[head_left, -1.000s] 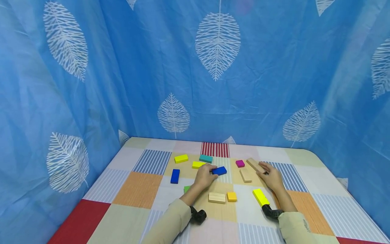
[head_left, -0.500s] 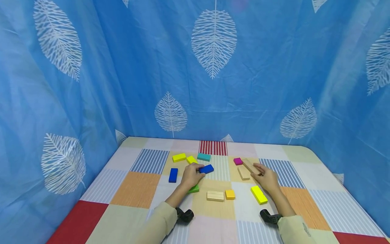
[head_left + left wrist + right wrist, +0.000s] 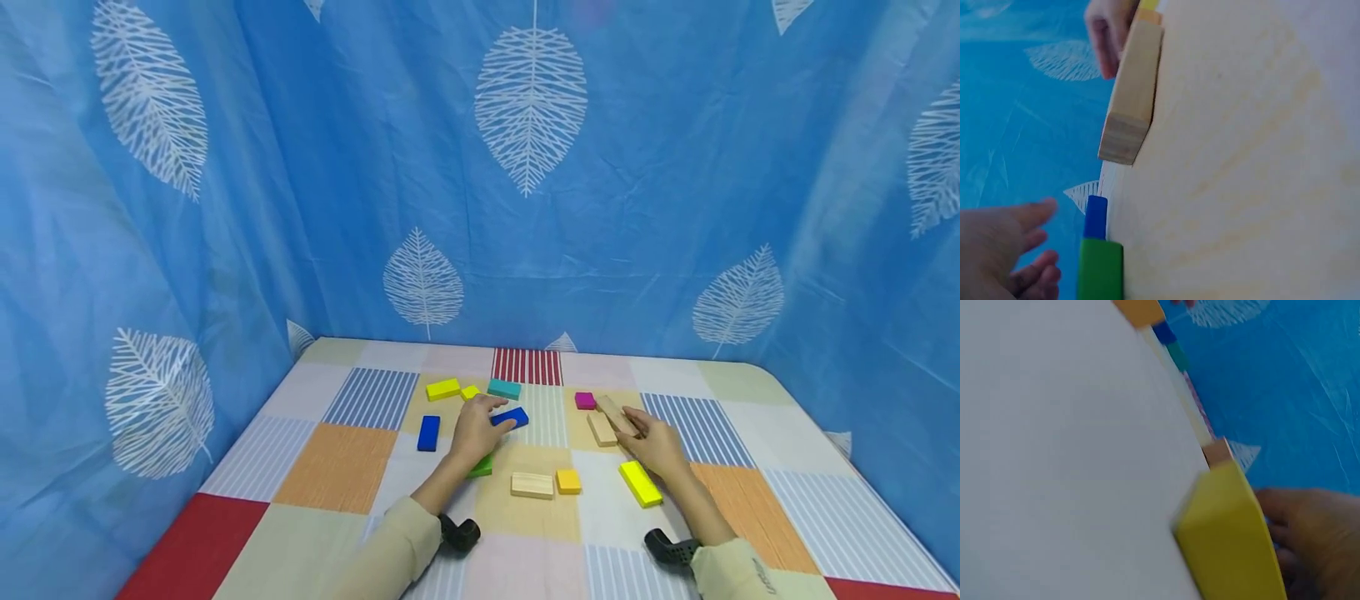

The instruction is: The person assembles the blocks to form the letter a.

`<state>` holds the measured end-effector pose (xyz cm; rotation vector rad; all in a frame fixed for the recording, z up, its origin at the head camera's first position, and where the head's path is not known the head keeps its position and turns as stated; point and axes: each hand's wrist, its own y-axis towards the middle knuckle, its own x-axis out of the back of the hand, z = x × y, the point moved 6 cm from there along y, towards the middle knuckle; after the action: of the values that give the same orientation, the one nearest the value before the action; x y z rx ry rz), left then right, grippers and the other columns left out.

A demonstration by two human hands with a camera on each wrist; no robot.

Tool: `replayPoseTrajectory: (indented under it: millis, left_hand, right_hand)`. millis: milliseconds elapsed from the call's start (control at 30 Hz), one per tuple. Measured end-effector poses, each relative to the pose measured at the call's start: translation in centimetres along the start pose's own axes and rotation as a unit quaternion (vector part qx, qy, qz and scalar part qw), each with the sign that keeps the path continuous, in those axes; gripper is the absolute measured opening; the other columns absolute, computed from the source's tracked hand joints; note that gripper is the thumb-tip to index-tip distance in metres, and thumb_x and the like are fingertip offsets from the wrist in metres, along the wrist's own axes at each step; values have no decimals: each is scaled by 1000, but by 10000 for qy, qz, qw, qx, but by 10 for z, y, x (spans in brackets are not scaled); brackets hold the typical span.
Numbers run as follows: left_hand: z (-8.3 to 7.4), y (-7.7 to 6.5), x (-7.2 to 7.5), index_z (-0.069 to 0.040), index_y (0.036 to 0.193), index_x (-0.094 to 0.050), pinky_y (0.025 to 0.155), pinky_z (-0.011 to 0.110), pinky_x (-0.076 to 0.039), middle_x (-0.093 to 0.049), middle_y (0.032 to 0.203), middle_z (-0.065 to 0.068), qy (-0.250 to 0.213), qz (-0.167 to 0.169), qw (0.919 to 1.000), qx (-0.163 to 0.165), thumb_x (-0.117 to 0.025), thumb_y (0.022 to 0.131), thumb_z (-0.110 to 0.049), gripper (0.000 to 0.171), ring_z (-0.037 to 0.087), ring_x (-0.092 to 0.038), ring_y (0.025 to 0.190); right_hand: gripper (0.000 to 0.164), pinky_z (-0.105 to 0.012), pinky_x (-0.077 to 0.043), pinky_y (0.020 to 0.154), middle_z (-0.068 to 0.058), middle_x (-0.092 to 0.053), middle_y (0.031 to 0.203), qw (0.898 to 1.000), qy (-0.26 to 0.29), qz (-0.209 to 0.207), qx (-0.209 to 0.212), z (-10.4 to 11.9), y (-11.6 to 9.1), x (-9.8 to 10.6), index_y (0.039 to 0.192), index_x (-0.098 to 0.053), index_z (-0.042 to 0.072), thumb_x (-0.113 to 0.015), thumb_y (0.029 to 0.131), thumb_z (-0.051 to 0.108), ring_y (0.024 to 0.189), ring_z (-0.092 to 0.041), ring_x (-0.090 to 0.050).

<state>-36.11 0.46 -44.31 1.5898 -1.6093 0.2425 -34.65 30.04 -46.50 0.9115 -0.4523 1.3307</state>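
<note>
My left hand (image 3: 474, 432) is over a blue block (image 3: 512, 417), its fingers lifted off and spread, thumb at the near edge. In the left wrist view the left hand (image 3: 997, 256) shows relaxed fingers beside a green block (image 3: 1100, 269), apart from it. My right hand (image 3: 658, 446) pinches the near end of a long plain wooden block (image 3: 613, 413), which lies slanted beside a second wooden block (image 3: 602, 429). In the right wrist view a yellow block (image 3: 1229, 544) hides part of the right hand (image 3: 1322, 544) and its grip. A magenta block (image 3: 585, 401) is just beyond.
Several other blocks lie on the patchwork cloth (image 3: 330, 525): a teal one (image 3: 504, 389), a yellow one (image 3: 443, 388), a blue one (image 3: 428, 433), a wooden one (image 3: 532, 486) and an orange one (image 3: 567, 482). A blue leaf-print curtain (image 3: 600, 275) surrounds the table.
My left hand has carried the blue block left and let go of it. A yellow block near that hand has turned. The right hand has shifted the long wooden block slightly left.
</note>
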Motion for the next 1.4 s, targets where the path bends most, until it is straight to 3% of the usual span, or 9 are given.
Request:
replayPoseTrajectory:
  millis: [167, 300, 567, 667, 767, 900, 1133, 1300, 1400]
  left_hand:
    - [-29, 3, -14, -7, 110, -67, 80, 30, -49, -63, 103, 6, -168, 91, 9984, -526, -73, 79, -24, 35, 20, -58, 95]
    - [-50, 6, -38, -8, 112, -66, 80, 24, -48, -63, 106, 4, -387, 557, 9952, -712, -73, 80, -25, 37, 17, -58, 96]
    - [-72, 10, -88, -8, 125, -57, 86, 21, -45, -59, 118, 3, -325, 1825, 9821, -338, -74, 78, -33, 55, 14, -56, 105]
    - [-75, 11, -102, -8, 130, -53, 93, 23, -41, -56, 124, 4, -92, 2038, 9787, -243, -76, 75, -37, 66, 14, -52, 112]
    - [-78, 12, -110, -7, 133, -50, 98, 25, -37, -52, 129, 5, 110, 2088, 9775, -259, -77, 73, -38, 73, 17, -47, 119]
    - [-80, 13, -115, -9, 134, -48, 100, 28, -35, -48, 133, 4, 380, 1967, 9795, -201, -78, 72, -38, 75, 19, -44, 122]
    - [-80, 17, -119, -17, 134, -49, 96, 28, -37, -52, 131, -3, 911, 1731, 9805, -208, -76, 74, -41, 70, 16, -45, 117]
    - [-78, 16, -116, -15, 130, -53, 94, 26, -38, -54, 127, -1, 904, 1715, 9807, -249, -75, 76, -38, 63, 14, -47, 113]
    - [-75, 14, -110, -12, 129, -54, 94, 25, -38, -54, 124, 1, 797, 1779, 9803, -324, -75, 76, -36, 62, 15, -48, 112]
  right_hand:
    - [72, -57, -35, 94, -28, -40, 135, 9927, 625, 1025, 100, -5, 2, 6, 139, -39, 1, -72, 80, 28, 123, -46, -35]
    - [82, -64, -25, 96, -29, -26, 143, 9768, 1085, 1795, 438, -8, 8, 8, 144, -28, 2, -73, 79, 26, 129, -48, -23]
    - [91, -66, -17, 98, -27, -12, 148, 9474, 1407, 2842, 426, -23, 25, -2, 146, -16, 1, -71, 78, 23, 132, -47, -12]
    - [93, -66, -16, 99, -26, -9, 149, 9328, 1639, 3154, 592, -23, 29, -8, 147, -13, 1, -71, 76, 19, 133, -46, -10]
    - [95, -61, -26, 98, -27, -8, 149, 9212, 1772, 3371, 795, -20, 33, -11, 147, -12, 1, -68, 72, 12, 131, -46, -14]
    - [95, -53, -33, 92, -27, -11, 148, 9237, 1587, 3394, 798, -19, 36, -13, 147, -16, 3, -65, 66, 6, 128, -44, -20]
    - [91, -55, -33, 91, -28, -16, 147, 9317, 1441, 3234, 810, -17, 38, -13, 146, -22, 2, -63, 65, 3, 129, -46, -20]
    - [87, -64, -25, 96, -29, -20, 145, 9418, 1321, 2994, 774, -15, 39, -13, 144, -26, 1, -69, 69, 10, 130, -47, -20]
    - [87, -63, -24, 99, -29, -22, 145, 9466, 1258, 2873, 744, -11, 39, -13, 143, -27, -1, -73, 72, 16, 130, -47, -21]
